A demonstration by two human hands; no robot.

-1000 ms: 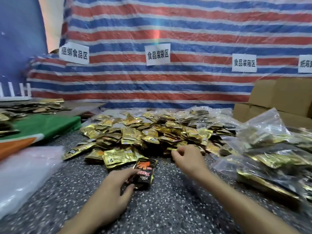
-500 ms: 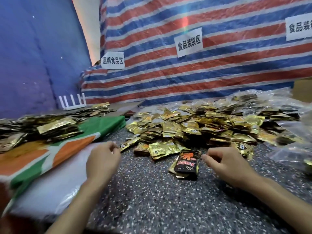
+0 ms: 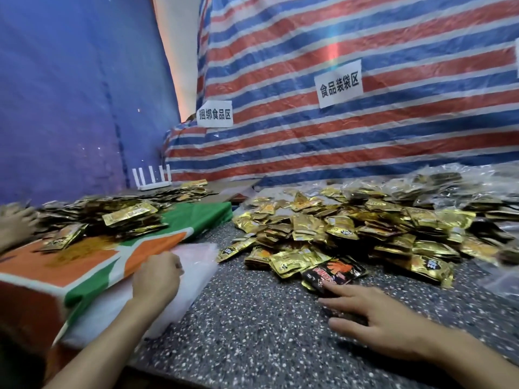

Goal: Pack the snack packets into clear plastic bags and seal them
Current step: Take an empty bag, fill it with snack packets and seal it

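One striped tarp (image 3: 365, 150) hangs behind, bearing two full paper signs (image 3: 338, 84). One speckled desk (image 3: 252, 318) carries two heaps of gold snack packets, too many to count: the main heap (image 3: 351, 228) on the right and a flatter heap (image 3: 112, 217) on an orange, green and white sheet (image 3: 84, 265). One stack of clear plastic bags (image 3: 196, 265) lies between the sheet and the main heap. The left grip (image 3: 156, 276) sits curled on that stack's far edge; I cannot tell whether it pinches a bag. The right grip (image 3: 379, 318) is spread flat, its forefinger tip touching one black-and-red packet (image 3: 334, 272) at the main heap's front.
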